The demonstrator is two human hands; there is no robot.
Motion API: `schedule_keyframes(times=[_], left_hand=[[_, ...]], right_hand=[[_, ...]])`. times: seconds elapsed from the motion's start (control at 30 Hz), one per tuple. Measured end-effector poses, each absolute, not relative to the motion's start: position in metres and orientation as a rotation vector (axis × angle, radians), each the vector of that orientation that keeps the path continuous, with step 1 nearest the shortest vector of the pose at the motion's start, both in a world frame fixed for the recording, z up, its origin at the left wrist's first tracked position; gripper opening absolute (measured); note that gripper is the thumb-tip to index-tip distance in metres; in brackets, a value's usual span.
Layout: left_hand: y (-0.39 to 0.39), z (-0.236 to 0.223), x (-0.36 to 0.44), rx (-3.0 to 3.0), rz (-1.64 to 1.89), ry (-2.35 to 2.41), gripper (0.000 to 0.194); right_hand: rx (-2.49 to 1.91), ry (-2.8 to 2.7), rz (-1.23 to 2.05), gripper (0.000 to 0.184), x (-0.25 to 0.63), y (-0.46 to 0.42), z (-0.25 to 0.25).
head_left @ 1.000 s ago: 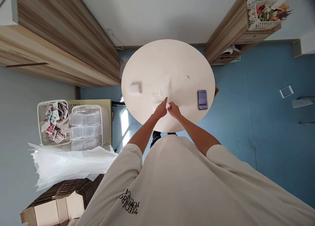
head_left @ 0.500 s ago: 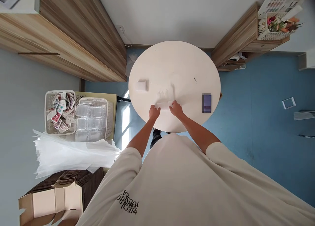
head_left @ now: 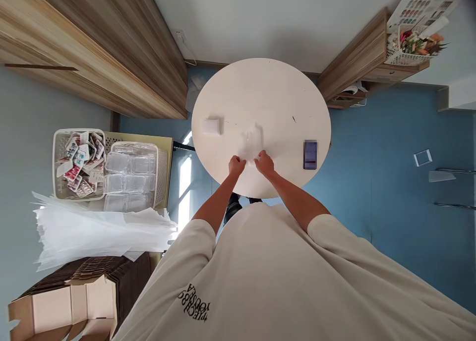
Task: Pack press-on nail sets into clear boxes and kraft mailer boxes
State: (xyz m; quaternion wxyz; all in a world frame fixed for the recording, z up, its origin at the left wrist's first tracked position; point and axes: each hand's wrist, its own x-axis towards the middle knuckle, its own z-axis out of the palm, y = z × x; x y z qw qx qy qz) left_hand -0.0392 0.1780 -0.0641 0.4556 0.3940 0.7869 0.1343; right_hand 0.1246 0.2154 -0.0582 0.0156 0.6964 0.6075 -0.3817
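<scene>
Both my hands rest on the near part of a round white table (head_left: pixel 260 88). My left hand (head_left: pixel 236 165) and my right hand (head_left: pixel 264 163) are closed in pinches on a small white piece (head_left: pixel 251 158) held between them. Just beyond them a clear plastic tray (head_left: pixel 252 137) lies on the table, hard to make out against the white top. A small white box (head_left: pixel 211 126) sits to the left and a phone (head_left: pixel 310 154) lies to the right.
Left of the table a low stand holds a basket of coloured packets (head_left: pixel 76 163) and a basket of clear plastic trays (head_left: pixel 130 176). Below them lie white sheets (head_left: pixel 96 232) and cardboard boxes (head_left: pixel 63 304). Wooden cabinets stand at the left and right back.
My hands spread apart along the white piece, then came closer together again. The camera view shifted slightly.
</scene>
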Motion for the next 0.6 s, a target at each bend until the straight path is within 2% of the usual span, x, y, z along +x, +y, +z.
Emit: schedule_keyframes(times=[0.23, 0.6], left_hand=[[0.184, -0.051, -0.024, 0.844, 0.415, 1.819, 0.016], [0.196, -0.051, 0.007, 1.070, 0.290, 1.748, 0.028]], right_hand=[[2.251, 1.875, -1.354, 0.019, 0.126, 0.212, -0.061], [2.237, 1.700, -1.815, 0.037, 0.150, 0.216, -0.053]])
